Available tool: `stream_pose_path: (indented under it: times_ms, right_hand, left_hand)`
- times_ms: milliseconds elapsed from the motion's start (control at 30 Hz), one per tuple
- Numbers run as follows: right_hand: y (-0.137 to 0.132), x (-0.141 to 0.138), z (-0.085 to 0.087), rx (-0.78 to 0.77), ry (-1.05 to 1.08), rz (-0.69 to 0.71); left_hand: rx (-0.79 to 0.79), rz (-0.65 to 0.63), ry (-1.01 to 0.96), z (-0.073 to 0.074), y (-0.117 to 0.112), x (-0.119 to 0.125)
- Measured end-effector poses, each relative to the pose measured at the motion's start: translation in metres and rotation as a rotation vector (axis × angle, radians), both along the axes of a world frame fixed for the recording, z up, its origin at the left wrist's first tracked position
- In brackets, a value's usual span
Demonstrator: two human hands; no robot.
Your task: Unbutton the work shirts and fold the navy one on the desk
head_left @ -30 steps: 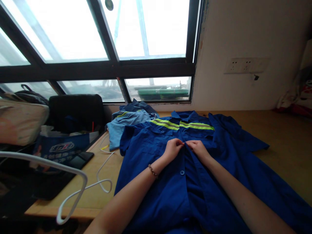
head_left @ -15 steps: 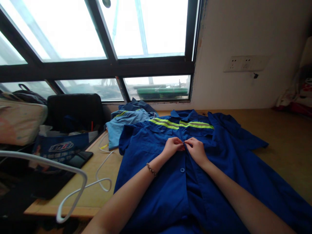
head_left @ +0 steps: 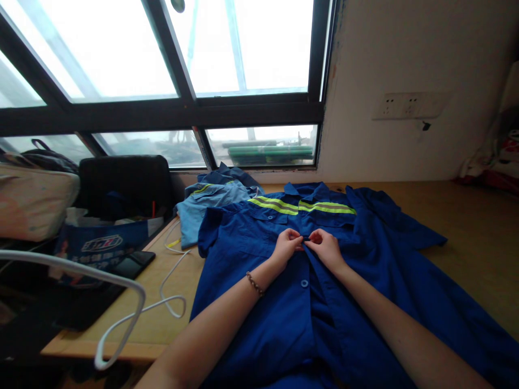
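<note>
Our blue shirt (head_left: 279, 310) lies front up on the table (head_left: 478, 254), collar toward the window (head_left: 251, 48). Our left hand (head_left: 288, 246) and right hand (head_left: 324, 246) are close together at mid-chest, each pinching the shirt's front edge between thumb and fingers; whether a button is under the fingertips, we cannot tell. Just below them, a button (head_left: 304, 283) shows on the left-hand front panel, and the front gapes beside it. Above them, a yellow-and-grey strip (head_left: 275, 205) crosses the chest. A braided bracelet (head_left: 254, 283) circles our left wrist. To the left, a pale blue garment (head_left: 198, 216) lies near the shirt's sleeve, and a white cable (head_left: 73, 265) loops in front of a printed bag (head_left: 101, 243).
</note>
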State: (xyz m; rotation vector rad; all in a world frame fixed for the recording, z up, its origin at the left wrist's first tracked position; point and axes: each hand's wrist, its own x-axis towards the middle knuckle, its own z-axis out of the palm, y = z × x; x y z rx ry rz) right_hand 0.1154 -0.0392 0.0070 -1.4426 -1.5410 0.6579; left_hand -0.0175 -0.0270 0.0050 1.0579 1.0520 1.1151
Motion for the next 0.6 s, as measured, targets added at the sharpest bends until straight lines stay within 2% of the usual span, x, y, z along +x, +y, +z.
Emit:
stream_pose_path:
  times_ms: [200, 300, 433, 600]
  right_hand:
    - [0.008, 0.004, -0.005, -0.257, 0.351, 0.079]
    - [0.009, 0.006, -0.005, -0.369, 0.443, 0.103]
    - [0.012, 0.008, -0.007, -0.419, 0.480, 0.133]
    - [0.015, 0.009, -0.012, -0.353, 0.291, 0.117]
  left_hand:
    - [-0.006, -0.030, -0.092, 0.001, 0.000, 0.000]
    - [0.018, -0.044, -0.092, 0.000, 0.000, 0.000]
    - [0.065, -0.087, -0.081, -0.004, 0.003, 0.000]
    - [0.198, -0.146, 0.053, -0.015, 0.010, -0.003]
